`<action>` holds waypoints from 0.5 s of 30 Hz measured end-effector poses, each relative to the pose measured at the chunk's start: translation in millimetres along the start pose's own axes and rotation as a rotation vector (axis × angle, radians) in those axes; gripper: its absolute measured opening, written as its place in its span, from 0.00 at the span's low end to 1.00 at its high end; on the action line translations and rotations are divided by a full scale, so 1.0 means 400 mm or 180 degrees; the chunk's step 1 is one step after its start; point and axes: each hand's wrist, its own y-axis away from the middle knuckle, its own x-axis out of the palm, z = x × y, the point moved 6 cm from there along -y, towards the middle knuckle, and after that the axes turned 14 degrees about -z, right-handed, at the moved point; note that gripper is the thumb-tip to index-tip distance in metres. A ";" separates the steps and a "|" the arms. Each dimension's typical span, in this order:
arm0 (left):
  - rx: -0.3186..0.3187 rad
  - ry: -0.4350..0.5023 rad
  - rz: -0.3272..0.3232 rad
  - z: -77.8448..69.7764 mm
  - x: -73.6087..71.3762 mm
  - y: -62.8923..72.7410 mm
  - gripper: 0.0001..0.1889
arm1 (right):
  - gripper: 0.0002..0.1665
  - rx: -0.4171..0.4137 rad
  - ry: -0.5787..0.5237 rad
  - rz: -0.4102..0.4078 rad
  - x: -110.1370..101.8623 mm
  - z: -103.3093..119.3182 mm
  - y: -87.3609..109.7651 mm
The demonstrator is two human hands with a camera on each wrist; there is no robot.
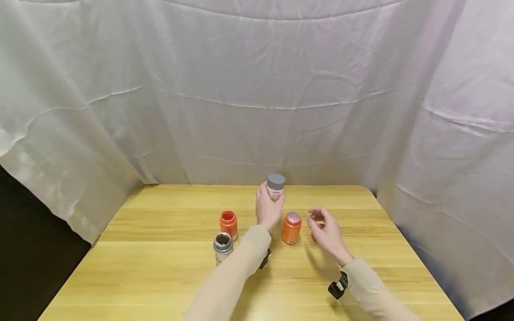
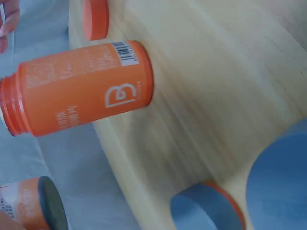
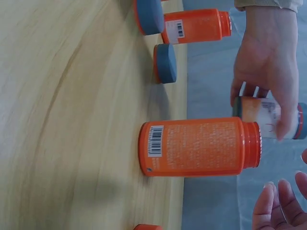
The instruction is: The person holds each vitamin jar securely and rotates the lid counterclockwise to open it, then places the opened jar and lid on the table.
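Observation:
My left hand (image 1: 270, 207) grips a small white-and-orange labelled bottle (image 1: 275, 192) with a grey screw cap, held up over the back of the table. In the right wrist view, fingers and thumb wrap around that bottle (image 3: 268, 115). An orange bottle (image 1: 291, 228), uncapped with a foil seal over its mouth, stands upright between the hands. My right hand (image 1: 327, 232) hovers to its right, fingers loosely bent and holding nothing. Under this hand an orange cap (image 1: 314, 237) lies on the table, mostly hidden in the head view; the left wrist view shows the cap (image 2: 96, 19) more fully.
Left of my left forearm stand an open orange bottle (image 1: 229, 225) and an open grey-necked bottle (image 1: 223, 248). Blue-grey caps (image 3: 165, 63) lie on the wooden table (image 1: 160, 267), hidden behind the left arm in the head view. A pale curtain (image 1: 257, 133) hangs behind the table.

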 end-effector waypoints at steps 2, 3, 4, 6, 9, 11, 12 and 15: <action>0.0040 0.0011 0.0031 -0.017 -0.004 0.003 0.32 | 0.14 -0.0005 -0.0022 -0.0024 -0.002 0.005 -0.001; 0.0049 0.0006 0.0058 -0.024 -0.006 0.006 0.32 | 0.13 -0.0002 -0.0030 -0.0035 -0.003 0.007 -0.002; 0.0077 0.0010 0.0075 -0.032 -0.009 0.009 0.32 | 0.13 0.0003 -0.0048 -0.0041 -0.004 0.009 -0.003; 0.0156 0.0013 0.0112 -0.047 -0.016 0.016 0.33 | 0.13 -0.0010 -0.0086 -0.0056 -0.004 0.015 -0.004; 0.0314 -0.0011 0.0197 -0.069 -0.028 0.030 0.33 | 0.13 -0.0015 -0.0120 -0.0073 -0.004 0.021 -0.007; 0.0416 -0.0023 0.0282 -0.080 -0.036 0.042 0.33 | 0.13 -0.0019 -0.0157 -0.0082 -0.004 0.026 -0.007; 0.0466 -0.0023 0.0327 -0.085 -0.040 0.048 0.33 | 0.13 -0.0012 -0.0181 -0.0092 -0.004 0.028 -0.006; 0.0574 -0.0045 0.0489 -0.094 -0.050 0.067 0.33 | 0.14 0.0000 -0.0249 -0.0112 -0.004 0.038 -0.004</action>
